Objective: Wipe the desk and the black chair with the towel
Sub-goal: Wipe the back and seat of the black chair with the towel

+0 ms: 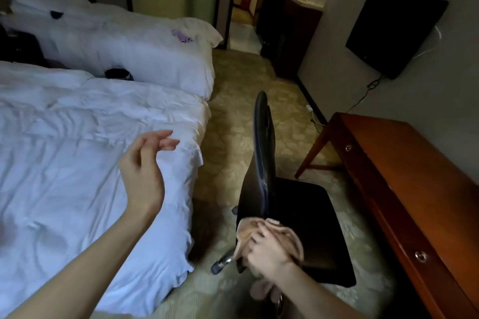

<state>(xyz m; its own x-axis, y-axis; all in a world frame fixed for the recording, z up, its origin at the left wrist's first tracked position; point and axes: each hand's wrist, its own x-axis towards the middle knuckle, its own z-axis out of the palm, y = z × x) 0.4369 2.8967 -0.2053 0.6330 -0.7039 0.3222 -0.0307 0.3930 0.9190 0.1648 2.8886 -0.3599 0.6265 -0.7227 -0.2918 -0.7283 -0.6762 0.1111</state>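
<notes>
Right hand (pixel 269 248), low centre of frame, has its fingers curled tight round the pinkish towel (pixel 245 232), pressing it vs. the lower part of the black chair (pixel 311 215) backrest, approx. where back meets seat. Left hand (pixel 145 171) is raised mid-left over the white bed (pixel 77 137), fingers loosely bent, holding nothing. Wooden desk (pixel 414 176) runs down the right side w/ 2 round drawer knobs (pixel 421 256) showing, near the chair, carpet (pixel 246 85) between them. Dark TV (pixel 394 31) on the wall, upper right.
</notes>
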